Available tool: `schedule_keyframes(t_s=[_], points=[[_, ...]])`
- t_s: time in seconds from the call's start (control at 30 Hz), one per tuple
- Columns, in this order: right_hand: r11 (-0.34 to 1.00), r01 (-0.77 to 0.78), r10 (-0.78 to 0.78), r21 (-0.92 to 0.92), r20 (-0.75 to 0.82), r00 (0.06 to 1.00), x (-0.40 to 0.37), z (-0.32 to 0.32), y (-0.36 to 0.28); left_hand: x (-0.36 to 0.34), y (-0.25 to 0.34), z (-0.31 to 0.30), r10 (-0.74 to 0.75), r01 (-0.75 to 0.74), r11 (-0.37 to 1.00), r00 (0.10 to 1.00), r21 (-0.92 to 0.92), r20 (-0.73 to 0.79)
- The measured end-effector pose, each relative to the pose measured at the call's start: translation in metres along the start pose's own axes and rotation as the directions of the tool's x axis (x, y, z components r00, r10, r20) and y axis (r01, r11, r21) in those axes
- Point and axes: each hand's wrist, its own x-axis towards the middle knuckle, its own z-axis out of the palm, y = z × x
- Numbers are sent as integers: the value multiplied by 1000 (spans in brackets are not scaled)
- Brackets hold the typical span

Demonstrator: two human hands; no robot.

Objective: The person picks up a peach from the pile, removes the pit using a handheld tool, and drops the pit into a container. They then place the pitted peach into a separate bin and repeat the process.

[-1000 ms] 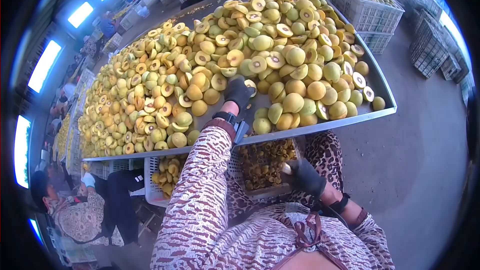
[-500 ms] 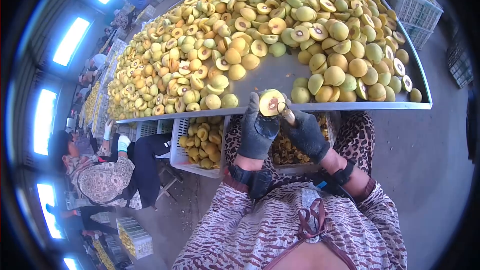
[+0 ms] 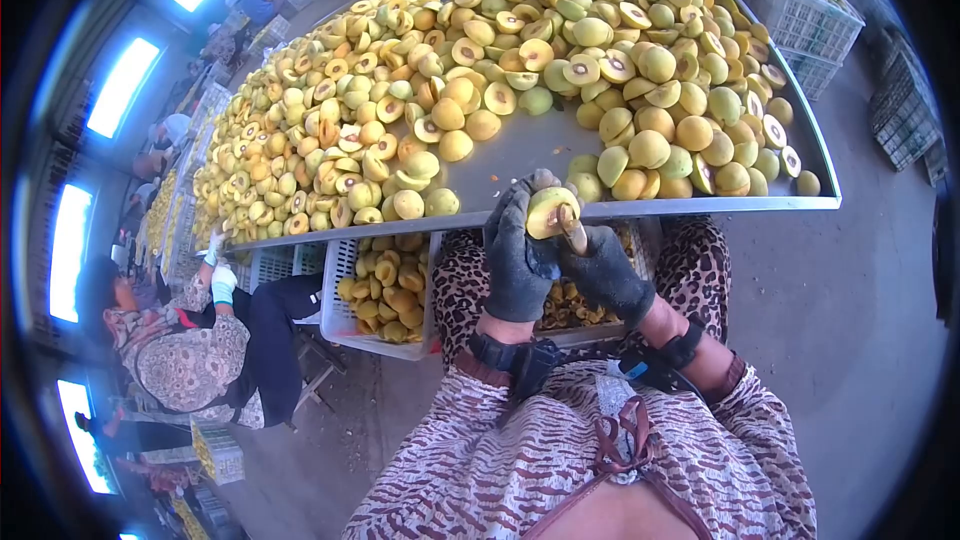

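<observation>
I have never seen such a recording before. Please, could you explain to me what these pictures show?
There is no machine: a person works with two gloved hands. Every picture comes from one camera on this person's head, looking forward and down. A large pile of yellow-green fruit, much of it cut in half, lies on the metal table. The left hand holds a cut fruit; the right hand holds a small tool against it. Below is a white basket with fruit pieces.
</observation>
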Motion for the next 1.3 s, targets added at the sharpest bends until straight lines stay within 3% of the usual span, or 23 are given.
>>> schedule_keyframes(t_s=[0.1, 0.17, 0.23, 0.3, 0.37, 0.4, 0.43, 0.47, 0.53, 0.57, 0.63, 0.7, 0.73, 0.87, 0.93, 0.97, 1.03, 1.07, 1.1, 1.13, 1.17, 1.23, 1.3], points=[[971, -51, 54, 235, -6, 999, -9, 13, 6, 4, 18, 3, -79, 74, 986, 996, -150, -30], [981, 77, -71, 175, -40, 997, -7, 11, 12, 4, 29, 5, -129, 130, 956, 991, -262, 21], [988, 143, -139, 64, -59, 989, -1, 5, 14, 5, 37, 7, -333, 323, 770, 939, -551, 84], [975, 215, -218, -56, -58, 974, -1, 2, 12, 6, 30, 8, -339, 333, 756, 936, -564, 97], [966, -136, 129, 222, 45, 991, -3, 3, 5, 7, 25, 8, -343, 335, 746, 934, -576, 99], [966, -135, 129, 221, 45, 991, -3, 4, 7, 8, 27, 10, -247, 238, 870, 968, -432, 37], [986, -36, 39, 163, -13, 999, -3, 5, 10, 8, 29, 13, -139, 133, 954, 990, -267, -4], [994, 60, -54, 97, -67, 996, -3, 5, 12, 6, 32, 16, -140, 135, 954, 990, -268, 0], [982, 183, -187, -50, -94, 978, 3, -6, 14, 4, 41, 20, -320, 285, 738, 946, -612, 54], [934, 296, -319, -198, -93, 943, 5, -10, 14, 3, 42, 20, -317, 281, 738, 947, -613, 52], [953, 230, -243, -195, -46, 969, 0, -8, 8, 2, 44, 18, -276, 270, 805, 959, -529, 69], [954, -207, 197, 217, 66, 978, -7, 5, 6, 2, 46, 16, -225, 220, 851, 973, -477, 49], [969, -81, 85, 232, -9, 996, -12, 11, 8, 1, 47, 16, -179, 177, 890, 983, -420, 34], [996, 31, -31, 81, -3, 1000, -16, 8, 5, 3, 67, 25, -211, 141, 862, 973, -486, -92], [927, -295, 247, 233, 212, 945, -23, -2, -32, 5, 72, 19, -71, 49, 985, 988, -163, -136], [928, -289, 242, 235, 209, 948, -24, -8, -41, 5, 76, 17, -65, 43, 986, 989, -161, -133], [879, -335, 122, 340, 520, 845, -27, -23, -50, 2, 83, 15, 77, -62, 986, 993, 155, -90], [756, -445, 214, 479, 462, 861, -31, -14, -57, -1, 80, 16, -12, 14, 1000, 992, 16, -124], [755, -440, 218, 486, 446, 868, -31, -17, -56, -2, 87, 18, -13, 14, 1000, 994, 8, -107], [793, -457, 216, 404, 515, 830, -29, -21, -55, -3, 97, 20, -229, 184, 904, 970, -387, -75], [828, -462, 213, 318, 583, 784, -26, -24, -53, -2, 104, 19, -408, 312, 636, 912, -705, 36], [814, -454, 163, 361, 609, 776, -29, -17, -41, -3, 98, 15, -399, 340, 626, 913, -702, 87], [902, -66, -21, 426, 197, 980, -31, 10, -29, 5, 97, 17, 18, -8, 964, 999, -265, 35]])
